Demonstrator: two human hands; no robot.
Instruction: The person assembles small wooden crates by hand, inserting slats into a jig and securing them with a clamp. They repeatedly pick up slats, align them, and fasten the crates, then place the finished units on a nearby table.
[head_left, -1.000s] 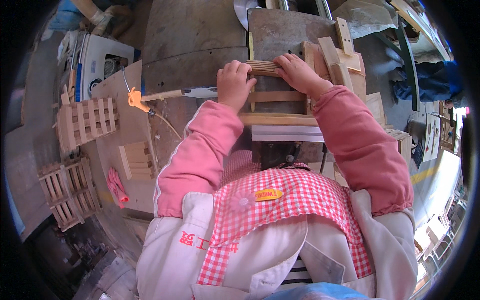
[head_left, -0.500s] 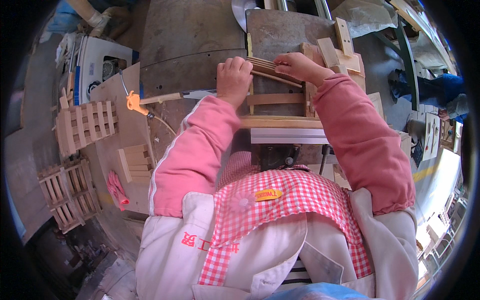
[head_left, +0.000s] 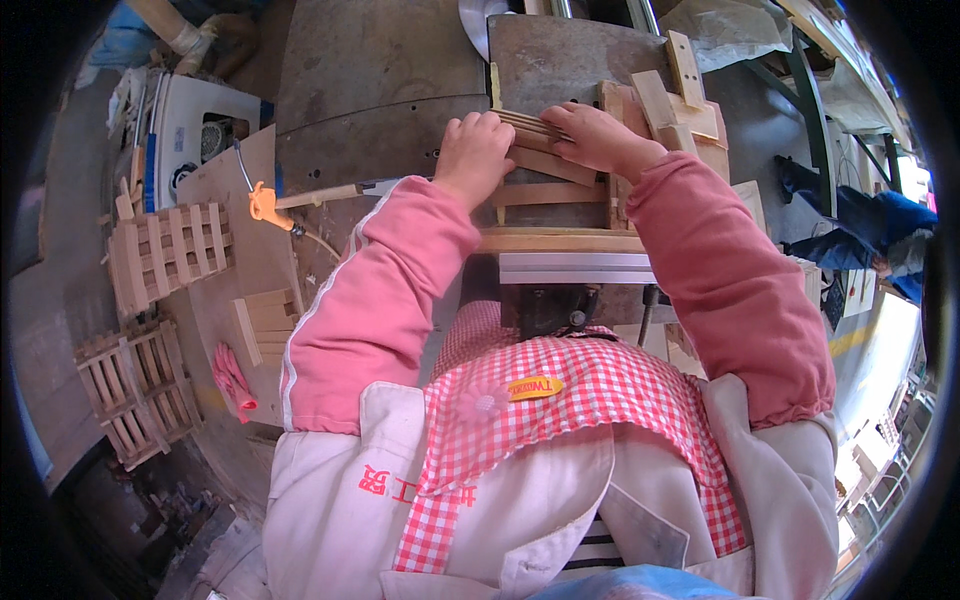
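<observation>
Between my two hands is a small bundle of thin wooden strips (head_left: 527, 124), held at a slant above a metal machine table. My left hand (head_left: 476, 162) grips its left end with the fingers curled over. On its right end, my right hand (head_left: 598, 142) closes with thumb and fingers. Just below the bundle, a flat wooden piece (head_left: 556, 166) slants between the hands; whether a finger touches it I cannot tell. Nearer to me another wooden strip (head_left: 548, 194) lies crosswise, and beyond it runs a long wooden bar (head_left: 560, 241) along a metal rail (head_left: 575, 263).
Wooden blocks (head_left: 655, 105) are stacked right of my right hand. An orange air gun (head_left: 264, 203) lies to the left, with pink gloves (head_left: 232, 380) and slatted wood stacks (head_left: 170, 250) farther out. A round metal disc (head_left: 474, 28) shows at the top. A person in blue (head_left: 875, 220) is at far right.
The flat wooden piece below the bundle now shows a broader face. My left hand has shifted slightly right, and the right hand's fingers have moved along the strips. The person at right has moved.
</observation>
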